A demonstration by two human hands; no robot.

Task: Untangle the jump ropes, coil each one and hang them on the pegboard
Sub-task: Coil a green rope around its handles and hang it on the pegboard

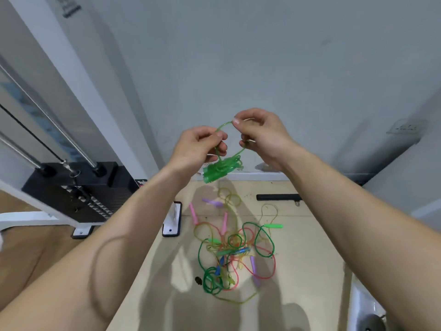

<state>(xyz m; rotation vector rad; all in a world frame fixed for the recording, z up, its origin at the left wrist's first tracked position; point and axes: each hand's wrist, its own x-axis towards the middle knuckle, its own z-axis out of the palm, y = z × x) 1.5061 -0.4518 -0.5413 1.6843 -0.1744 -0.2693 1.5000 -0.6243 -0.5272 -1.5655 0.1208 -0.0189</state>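
Note:
I hold a coiled green jump rope (pixel 220 169) up in front of the wall, its handles bundled at the bottom. My left hand (pixel 198 145) pinches the left side of its upper loop. The right side of that loop is pinched by my right hand (pixel 259 133). On the floor below lies a tangled pile of jump ropes (pixel 235 255) in green, red, yellow and pink, with pink, purple, green and blue handles. No pegboard is in view.
A cable weight machine (pixel 78 187) with a black weight stack and steel rods stands at the left. A black bar (pixel 278 197) lies on the floor by the wall. A white object's corner (pixel 365 306) is at the bottom right.

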